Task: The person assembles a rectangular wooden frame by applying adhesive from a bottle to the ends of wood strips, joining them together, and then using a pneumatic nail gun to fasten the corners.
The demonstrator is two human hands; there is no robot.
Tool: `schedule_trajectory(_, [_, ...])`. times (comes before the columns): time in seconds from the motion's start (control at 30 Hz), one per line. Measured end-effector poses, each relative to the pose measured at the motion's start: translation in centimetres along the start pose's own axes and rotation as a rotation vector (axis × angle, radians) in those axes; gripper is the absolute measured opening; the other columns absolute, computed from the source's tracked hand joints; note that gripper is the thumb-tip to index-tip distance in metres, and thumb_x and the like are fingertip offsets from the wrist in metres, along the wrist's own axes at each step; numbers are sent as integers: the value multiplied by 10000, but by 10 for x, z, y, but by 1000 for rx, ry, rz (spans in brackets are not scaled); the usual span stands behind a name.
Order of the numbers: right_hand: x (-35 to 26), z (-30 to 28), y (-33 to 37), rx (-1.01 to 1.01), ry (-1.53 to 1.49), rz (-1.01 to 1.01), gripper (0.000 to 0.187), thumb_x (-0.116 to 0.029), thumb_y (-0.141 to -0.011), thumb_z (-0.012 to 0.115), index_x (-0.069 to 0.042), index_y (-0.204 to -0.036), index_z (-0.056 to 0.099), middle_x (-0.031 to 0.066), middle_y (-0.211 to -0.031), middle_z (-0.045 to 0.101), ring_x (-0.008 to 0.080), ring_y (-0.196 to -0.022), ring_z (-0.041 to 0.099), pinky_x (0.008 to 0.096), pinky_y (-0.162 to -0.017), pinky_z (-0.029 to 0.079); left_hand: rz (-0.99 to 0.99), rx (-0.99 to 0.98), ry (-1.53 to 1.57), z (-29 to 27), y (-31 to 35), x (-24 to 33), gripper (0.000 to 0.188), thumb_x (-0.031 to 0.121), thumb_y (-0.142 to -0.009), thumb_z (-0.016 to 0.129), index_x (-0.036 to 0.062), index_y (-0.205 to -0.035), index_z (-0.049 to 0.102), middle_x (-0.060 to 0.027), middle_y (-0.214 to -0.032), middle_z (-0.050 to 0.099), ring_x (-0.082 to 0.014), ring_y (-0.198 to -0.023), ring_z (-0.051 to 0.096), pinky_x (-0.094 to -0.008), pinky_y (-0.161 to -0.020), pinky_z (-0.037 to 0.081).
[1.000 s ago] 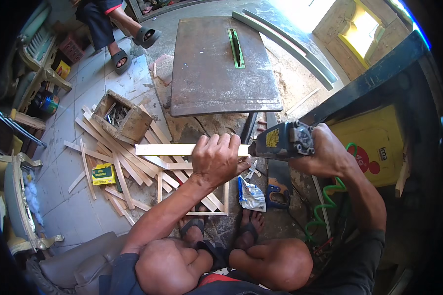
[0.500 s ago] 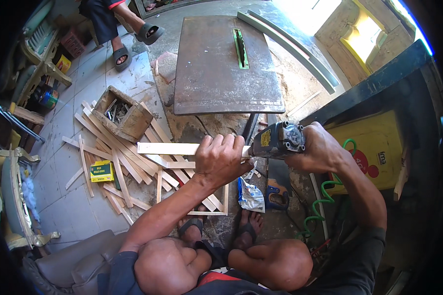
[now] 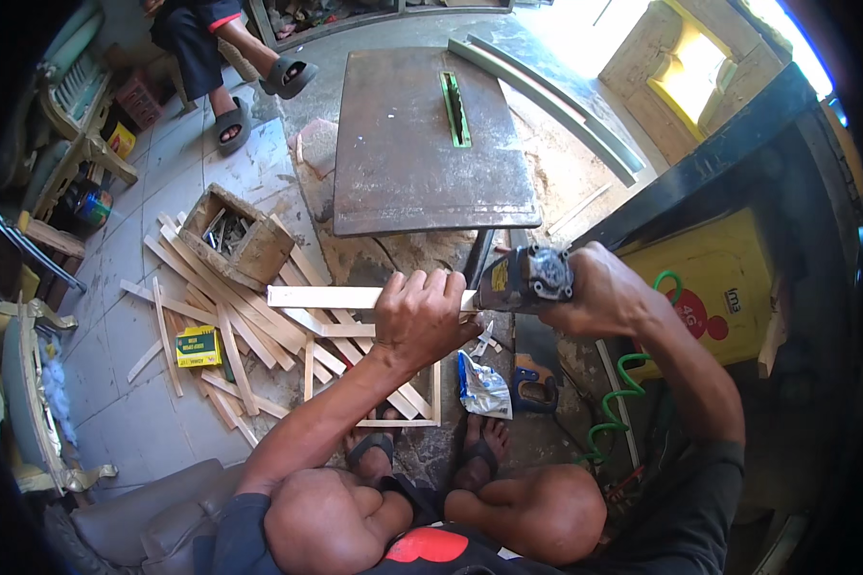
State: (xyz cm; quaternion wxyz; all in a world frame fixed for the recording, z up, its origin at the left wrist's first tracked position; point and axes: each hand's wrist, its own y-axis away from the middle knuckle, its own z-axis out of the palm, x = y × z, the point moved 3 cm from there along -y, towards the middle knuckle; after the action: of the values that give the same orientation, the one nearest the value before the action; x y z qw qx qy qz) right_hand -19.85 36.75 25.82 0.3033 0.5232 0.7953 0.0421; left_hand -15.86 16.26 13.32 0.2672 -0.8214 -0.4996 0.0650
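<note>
My left hand is wrapped round a pale wooden strip, which points left from my fist and shows again at its right side. In my right hand is a dark air nailer with a bolted round cap. Its nose is against or very near the strip's right end; I cannot tell whether they touch. A green coiled hose hangs below my right wrist. Beneath my left hand, thin strips form a frame above my feet; my hand and arm hide part of it.
Ahead stands a metal table with a saw slot. Loose wood strips, a wooden box of metal pieces and a yellow-green carton lie left. A handsaw and foil packet lie near my feet. Another person's sandalled foot is far left.
The view has shifted slightly, so the table sits lower and further left. Both hands keep their holds on the strip and the nailer, with little movement between them.
</note>
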Motion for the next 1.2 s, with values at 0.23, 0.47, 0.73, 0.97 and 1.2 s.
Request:
schedule_trajectory(0.23, [51,88,72,474,-402,52,298,-216,-799,727,7,-995,731,186,-740,705,277,-633,689,404,-651,548,3,-108,-44,-6,6,-18,469,570,-886,673,104,-934,646,-48,-808,582,-213,-756,603,-387,-692,427])
schedule_trajectory(0.47, [84,392,206,149,-524,740,348,-197,-836,727,5,-1119,708,211,-950,722,295,-817,731,411,-721,560,74,-331,171,-35,-19,-40,458,204,-871,777,5,-1252,618,-157,-1007,660,-342,-944,674,-457,-874,529])
schedule_trajectory(0.73, [82,392,192,137,-555,765,422,-201,-907,733,-3,-1270,653,216,-1131,707,277,-970,723,418,-798,576,-502,-287,993,-97,-33,-55,603,48,-827,855,-10,-1363,586,-110,-1159,712,-203,-1069,675,-313,-962,519])
schedule_trajectory(0.97, [-27,100,62,836,-207,-169,540,-267,-952,765,-41,-1416,606,218,-1270,693,271,-1065,721,422,-853,589,-656,-60,1418,-81,1,-42,567,61,-852,857,-5,-1335,569,-50,-1095,663,-124,-996,638,-272,-887,536])
schedule_trajectory(1.2, [-95,76,16,940,-134,-492,701,45,-746,699,-45,-1432,584,172,-1270,568,370,-1167,575,467,-1010,496,-671,-65,1752,-86,5,-26,670,164,-831,899,-4,-1369,535,-28,-1115,640,-94,-981,631,-246,-840,547])
